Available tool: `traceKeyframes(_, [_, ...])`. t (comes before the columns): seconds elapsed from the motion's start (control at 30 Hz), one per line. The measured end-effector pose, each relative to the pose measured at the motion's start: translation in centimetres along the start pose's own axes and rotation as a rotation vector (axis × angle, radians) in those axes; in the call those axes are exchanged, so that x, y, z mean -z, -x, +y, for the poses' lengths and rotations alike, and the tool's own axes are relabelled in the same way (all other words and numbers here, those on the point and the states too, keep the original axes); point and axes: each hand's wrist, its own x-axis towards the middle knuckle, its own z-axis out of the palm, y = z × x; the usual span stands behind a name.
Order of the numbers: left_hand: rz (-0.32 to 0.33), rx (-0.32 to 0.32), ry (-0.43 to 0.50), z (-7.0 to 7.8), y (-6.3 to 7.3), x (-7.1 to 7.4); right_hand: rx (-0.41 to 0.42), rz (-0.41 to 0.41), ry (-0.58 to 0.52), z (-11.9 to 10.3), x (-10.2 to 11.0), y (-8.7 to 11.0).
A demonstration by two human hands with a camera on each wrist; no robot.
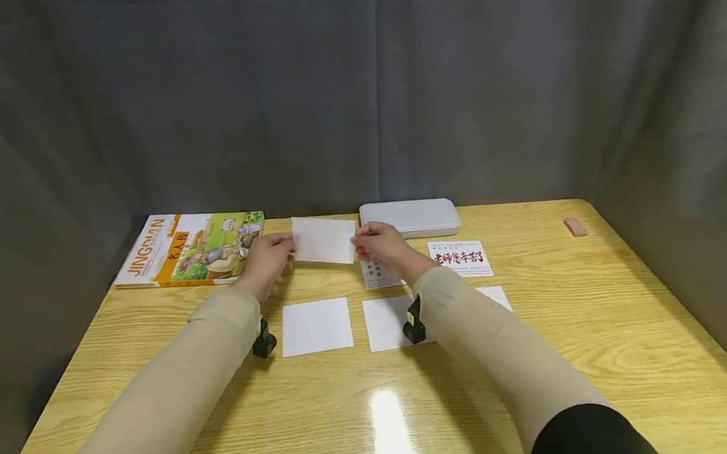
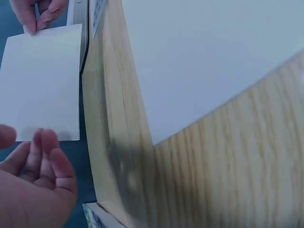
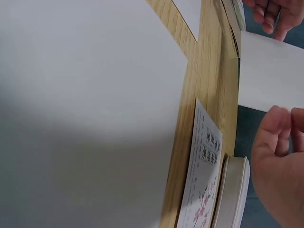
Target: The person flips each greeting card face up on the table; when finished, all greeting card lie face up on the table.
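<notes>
A blank white card (image 1: 324, 240) is held up above the back of the table, its face toward me. My left hand (image 1: 265, 262) pinches its left edge, and my right hand (image 1: 390, 246) pinches the right edge. In the left wrist view the card (image 2: 42, 85) spans between both hands, the left fingertips (image 2: 47, 137) at its near edge. The right wrist view shows the right hand (image 3: 280, 166) at the card's (image 3: 273, 71) other end. Below lie a white card (image 1: 316, 327) and another white card (image 1: 386, 324), partly under the right forearm.
Two printed cards lie behind: one with red characters (image 1: 461, 259), the other (image 1: 379, 276) partly hidden by the right hand. A further white card (image 1: 497, 295) peeks past the right sleeve. A book (image 1: 194, 249), a pale flat case (image 1: 409, 217) and a pinkish block (image 1: 575, 227) sit farther back.
</notes>
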Motion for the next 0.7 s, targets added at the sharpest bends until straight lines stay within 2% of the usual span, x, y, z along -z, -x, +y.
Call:
traceKeyframes(0.17, [0.048,-0.013,0.127,-0.2,0.0,-0.1,-0.002,-0.032,-0.069,0.2,0.3,-0.2])
traceKeyframes(0.3, [0.044,-0.015,0.122,-0.7,0.0,-0.1,-0.028,-0.042,-0.132,0.5,0.4,-0.4])
traceKeyframes(0.47, [0.021,0.001,0.072,-1.2,-0.1,-0.3,-0.024,0.013,-0.069,0.8,0.3,-0.5])
traceKeyframes(0.57, [0.006,0.027,0.094,-1.3,-0.1,-0.4,-0.027,0.042,-0.014,0.9,0.3,-0.6])
traceKeyframes(0.7, [-0.009,0.059,0.117,-1.3,-0.3,-0.4,-0.029,0.036,0.027,0.9,0.3,-0.4])
